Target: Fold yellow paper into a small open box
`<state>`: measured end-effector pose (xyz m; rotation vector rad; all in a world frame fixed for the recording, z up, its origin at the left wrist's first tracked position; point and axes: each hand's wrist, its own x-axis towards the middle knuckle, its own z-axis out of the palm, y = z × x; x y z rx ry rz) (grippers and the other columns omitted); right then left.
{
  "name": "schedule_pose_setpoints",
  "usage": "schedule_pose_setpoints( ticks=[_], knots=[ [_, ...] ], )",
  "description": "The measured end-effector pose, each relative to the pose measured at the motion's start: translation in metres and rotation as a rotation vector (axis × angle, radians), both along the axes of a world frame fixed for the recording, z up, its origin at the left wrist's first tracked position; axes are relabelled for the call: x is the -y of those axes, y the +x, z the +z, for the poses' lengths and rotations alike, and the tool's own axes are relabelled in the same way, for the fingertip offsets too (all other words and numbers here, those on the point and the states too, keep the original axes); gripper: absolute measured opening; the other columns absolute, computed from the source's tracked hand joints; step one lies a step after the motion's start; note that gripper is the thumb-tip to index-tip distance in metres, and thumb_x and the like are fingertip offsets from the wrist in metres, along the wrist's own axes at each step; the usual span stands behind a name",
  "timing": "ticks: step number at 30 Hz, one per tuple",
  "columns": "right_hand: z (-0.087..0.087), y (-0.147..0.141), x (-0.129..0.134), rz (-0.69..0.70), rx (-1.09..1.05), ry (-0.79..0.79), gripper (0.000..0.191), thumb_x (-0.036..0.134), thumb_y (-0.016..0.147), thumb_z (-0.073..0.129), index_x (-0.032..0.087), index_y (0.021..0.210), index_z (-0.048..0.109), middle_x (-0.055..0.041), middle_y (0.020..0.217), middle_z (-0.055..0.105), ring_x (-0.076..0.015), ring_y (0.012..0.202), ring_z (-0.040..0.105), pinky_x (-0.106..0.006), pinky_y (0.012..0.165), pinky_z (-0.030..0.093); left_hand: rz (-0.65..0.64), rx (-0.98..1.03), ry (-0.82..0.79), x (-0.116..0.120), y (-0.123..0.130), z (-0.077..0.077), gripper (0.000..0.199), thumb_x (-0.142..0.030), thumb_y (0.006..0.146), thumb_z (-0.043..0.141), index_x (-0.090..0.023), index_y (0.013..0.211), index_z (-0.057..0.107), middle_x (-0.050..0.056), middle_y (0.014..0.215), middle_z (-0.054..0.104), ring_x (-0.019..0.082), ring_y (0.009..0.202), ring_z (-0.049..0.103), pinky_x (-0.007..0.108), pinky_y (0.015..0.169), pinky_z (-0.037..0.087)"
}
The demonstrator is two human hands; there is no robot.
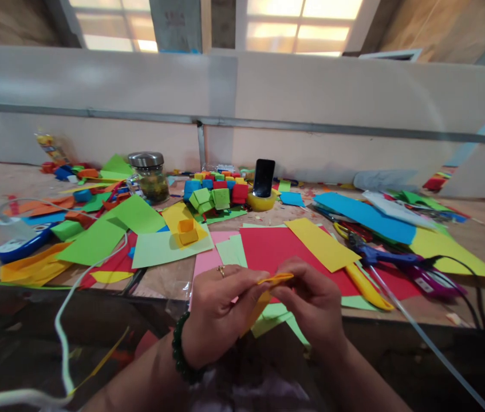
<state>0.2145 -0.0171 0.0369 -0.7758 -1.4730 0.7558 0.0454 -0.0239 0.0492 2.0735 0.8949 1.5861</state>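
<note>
Both hands are together in front of the table's near edge, holding one folded yellow-orange paper piece (256, 313). My left hand (224, 306), with a ring and a dark green bead bracelet, pinches its left part. My right hand (314, 302) pinches the folded upper strip at the right end. Beyond them lies a red sheet (274, 247) with a yellow paper strip (323, 243) across it. A small orange-yellow paper box (188, 232) sits on yellow and pale green sheets to the left. Light green scraps (274, 319) are just below the hands.
Small coloured paper boxes (220, 198) are stacked at the back, beside a phone (264, 177) on a yellow roll (261, 201). A lidded glass jar (152, 183) stands left. Blue-handled tools (386, 256), a yellow cutter (367, 288) and a glue gun (27, 243) lie about.
</note>
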Motion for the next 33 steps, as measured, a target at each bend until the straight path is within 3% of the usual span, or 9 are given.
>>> schedule_pose_setpoints(
  ticks=[4,7,12,16,21,24,29,33],
  knots=[
    [0.001,0.001,0.002,-0.016,0.001,0.080,0.006,0.015,0.079,0.071,0.020,0.075,0.069,-0.0003,0.067,0.061,-0.0096,0.054,0.053,-0.019,0.044,0.043,-0.007,-0.025,0.149,-0.001,0.001,-0.004,0.016,-0.012,0.085,0.065,-0.017,0.099,0.071,0.004,0.079,0.073,0.012,0.070,0.065,0.022,0.066,0.048],
    [0.001,0.001,0.002,0.012,-0.046,0.114,0.008,0.014,0.077,0.073,0.021,0.077,0.071,-0.0017,0.068,0.063,-0.0116,0.057,0.057,-0.019,0.043,0.047,-0.028,0.012,0.167,-0.003,0.002,-0.007,0.016,-0.011,0.085,0.065,-0.016,0.099,0.071,0.004,0.078,0.072,0.012,0.068,0.063,0.022,0.064,0.048],
    [0.001,0.002,0.000,0.154,-0.146,0.045,0.009,0.016,0.076,0.075,0.024,0.081,0.075,-0.0014,0.070,0.062,-0.0115,0.056,0.057,-0.018,0.039,0.047,-0.034,0.043,0.194,-0.006,-0.001,-0.016,0.023,-0.006,0.084,0.063,-0.017,0.102,0.070,0.004,0.077,0.071,0.011,0.066,0.060,0.021,0.060,0.046],
    [-0.001,0.006,0.004,0.139,-0.154,0.010,0.014,0.013,0.080,0.071,0.025,0.086,0.074,-0.0010,0.079,0.062,-0.0086,0.054,0.057,-0.018,0.042,0.047,-0.055,-0.010,0.258,-0.007,-0.004,-0.018,0.029,-0.003,0.083,0.061,-0.015,0.108,0.068,0.006,0.081,0.072,0.012,0.068,0.061,0.023,0.063,0.047],
    [0.001,0.009,0.002,0.108,-0.145,-0.050,0.006,0.018,0.084,0.068,0.023,0.084,0.070,0.0008,0.076,0.060,-0.0080,0.058,0.055,-0.019,0.050,0.045,-0.044,0.059,0.038,-0.008,0.003,-0.009,0.009,-0.012,0.085,0.064,-0.016,0.088,0.072,0.001,0.069,0.070,0.008,0.060,0.060,0.016,0.057,0.045],
    [0.005,0.008,-0.003,0.079,-0.051,-0.100,0.006,0.021,0.078,0.074,0.022,0.081,0.068,0.0015,0.072,0.061,-0.0110,0.065,0.056,-0.021,0.058,0.046,-0.029,0.044,-0.106,-0.009,0.009,-0.004,0.010,-0.016,0.085,0.065,-0.015,0.081,0.073,0.001,0.070,0.072,0.008,0.060,0.062,0.016,0.058,0.045],
    [0.005,0.006,-0.006,-0.010,-0.076,-0.079,0.009,0.022,0.081,0.071,0.021,0.074,0.065,0.0034,0.066,0.060,-0.0094,0.061,0.053,-0.019,0.055,0.043,-0.055,0.095,-0.244,-0.009,0.011,0.000,0.009,-0.021,0.083,0.067,-0.015,0.082,0.074,0.002,0.070,0.072,0.010,0.059,0.060,0.017,0.055,0.045],
    [0.006,0.007,-0.007,-0.068,0.011,-0.054,0.007,0.023,0.084,0.068,0.022,0.079,0.063,0.0034,0.070,0.060,-0.0100,0.065,0.055,-0.019,0.058,0.045,-0.010,-0.015,-0.228,-0.006,0.009,0.000,0.018,-0.020,0.085,0.063,-0.015,0.069,0.070,0.000,0.060,0.067,0.010,0.056,0.054,0.019,0.056,0.041]
  ],
)
